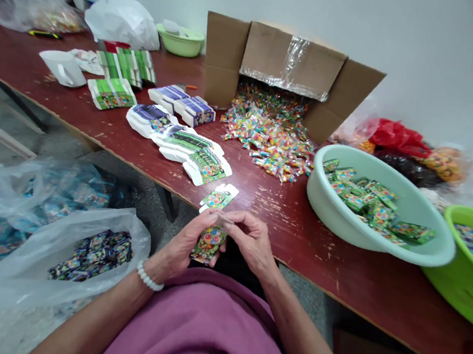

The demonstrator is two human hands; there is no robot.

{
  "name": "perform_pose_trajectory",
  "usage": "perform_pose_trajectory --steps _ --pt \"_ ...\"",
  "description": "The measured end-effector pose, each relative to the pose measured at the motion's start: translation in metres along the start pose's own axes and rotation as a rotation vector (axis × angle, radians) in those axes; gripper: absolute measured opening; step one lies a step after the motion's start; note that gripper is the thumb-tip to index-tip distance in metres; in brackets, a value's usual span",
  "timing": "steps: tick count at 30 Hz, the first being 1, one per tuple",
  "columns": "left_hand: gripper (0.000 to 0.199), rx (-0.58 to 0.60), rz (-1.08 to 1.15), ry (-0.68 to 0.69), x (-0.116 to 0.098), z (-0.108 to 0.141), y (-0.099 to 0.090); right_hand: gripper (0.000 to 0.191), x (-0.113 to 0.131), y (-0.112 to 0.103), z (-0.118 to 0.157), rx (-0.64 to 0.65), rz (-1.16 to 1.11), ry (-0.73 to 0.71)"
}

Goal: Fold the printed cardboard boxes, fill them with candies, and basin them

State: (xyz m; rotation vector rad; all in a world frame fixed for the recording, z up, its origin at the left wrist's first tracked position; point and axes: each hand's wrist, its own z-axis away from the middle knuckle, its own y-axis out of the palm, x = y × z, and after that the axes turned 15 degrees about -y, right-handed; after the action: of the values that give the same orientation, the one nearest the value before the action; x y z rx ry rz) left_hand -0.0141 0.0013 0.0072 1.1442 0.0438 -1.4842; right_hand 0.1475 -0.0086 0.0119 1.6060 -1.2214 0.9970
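A small green printed candy box (208, 243) is held upright in front of my body, just off the table's edge. My left hand (191, 234) wraps around it from the side, thumb near its top. My right hand (252, 236) pinches the box's pale top flap between thumb and fingers. Just beyond my hands, a flat green carton (219, 198) lies on the table. Behind that, overlapping flat cartons (181, 142) fan out in green and purple. Wrapped candies (266, 135) spill from a tipped cardboard box (293, 59).
On the right stand a pale green basin (375, 245) of filled green boxes and a lime basin (457, 284). Stacked cartons (195, 109), a white mug (63, 68) and plastic bags (124, 21) sit leftward. An open bag (67, 300) of dark packs is below left.
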Motion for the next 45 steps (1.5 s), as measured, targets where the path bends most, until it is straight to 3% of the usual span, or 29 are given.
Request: perform_pose_trajectory --steps 3,6,12,17,20,23,26,29,32,35,38,40,42,45 --pt "0.043 0.095 0.125 -0.138 -0.004 -0.001 0.002 0.015 0.007 -0.006 0.002 0.102 0.254 -0.195" --pt "0.04 0.078 0.185 -0.187 -0.006 -0.003 0.006 0.015 0.013 -0.01 0.001 0.204 0.39 -0.297" --pt "0.053 -0.052 0.081 -0.026 -0.001 -0.008 0.01 0.022 0.002 -0.007 -0.006 0.079 0.061 0.092" --pt "0.068 -0.118 -0.057 -0.034 0.004 -0.01 0.005 0.027 -0.002 -0.006 -0.01 0.068 -0.076 0.165" --pt "0.055 -0.127 0.002 -0.094 0.001 -0.009 0.004 0.022 0.001 -0.005 -0.006 0.099 0.051 0.091" --pt "0.035 -0.102 0.19 -0.163 -0.002 -0.01 0.004 0.019 0.002 -0.002 0.003 0.164 0.291 -0.137" --pt "0.018 -0.11 0.358 -0.18 -0.001 -0.014 0.003 0.053 -0.001 0.002 0.013 0.262 0.601 -0.312" --pt "0.012 -0.157 0.419 -0.126 0.003 -0.019 0.002 0.091 -0.004 0.008 0.019 0.378 0.869 -0.305" --pt "0.017 -0.187 0.376 -0.013 0.005 -0.019 0.004 0.097 -0.006 0.017 0.02 0.416 0.961 -0.309" --pt "0.031 -0.226 0.246 0.086 0.001 -0.017 0.006 0.076 -0.005 0.021 0.013 0.355 1.031 -0.364" --pt "0.052 -0.285 -0.057 0.168 -0.011 -0.017 0.004 0.068 0.012 0.005 0.001 0.262 1.136 -0.448" --pt "0.056 -0.423 -0.423 0.289 -0.023 -0.023 -0.002 0.067 0.036 -0.025 -0.01 0.132 1.22 -0.507" --pt "0.054 -0.673 -0.871 0.447 -0.034 -0.032 -0.009 0.066 0.067 -0.066 -0.019 -0.064 1.345 -0.537" --pt "0.056 -0.995 -1.4 0.454 -0.043 -0.046 -0.018 0.083 0.107 -0.125 -0.029 -0.397 1.639 -0.504"
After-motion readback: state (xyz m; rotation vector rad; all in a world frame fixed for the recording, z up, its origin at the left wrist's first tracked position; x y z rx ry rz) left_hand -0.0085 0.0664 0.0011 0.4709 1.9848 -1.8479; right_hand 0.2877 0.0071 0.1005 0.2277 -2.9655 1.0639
